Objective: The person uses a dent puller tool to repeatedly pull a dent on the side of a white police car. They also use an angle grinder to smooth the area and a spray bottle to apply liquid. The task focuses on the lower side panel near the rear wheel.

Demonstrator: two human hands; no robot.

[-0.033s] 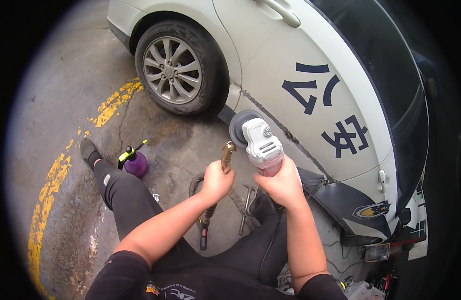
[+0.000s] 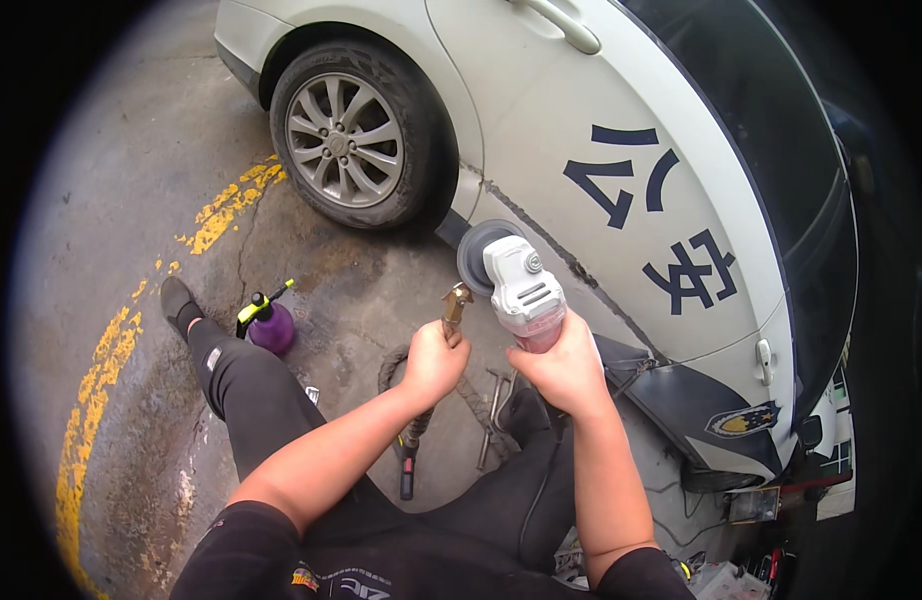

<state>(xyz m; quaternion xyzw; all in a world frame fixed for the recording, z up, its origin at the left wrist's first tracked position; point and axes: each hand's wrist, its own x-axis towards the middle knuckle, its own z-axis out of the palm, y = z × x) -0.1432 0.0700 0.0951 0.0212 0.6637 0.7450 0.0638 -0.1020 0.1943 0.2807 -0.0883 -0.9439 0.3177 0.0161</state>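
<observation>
Your right hand (image 2: pixel 566 365) is gripping the white polisher (image 2: pixel 521 290), its pad just beside the car (image 2: pixel 601 130) sill. Your left hand (image 2: pixel 433 362) is closing around a brass-tipped tool (image 2: pixel 454 305), held upright over the ground beside the polisher.

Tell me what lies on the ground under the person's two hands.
Below the left hand and right hand, a coiled hose and metal hand tools lie on the concrete. The forearms and black-trousered legs cover the rest, so any other items there stay hidden.
</observation>
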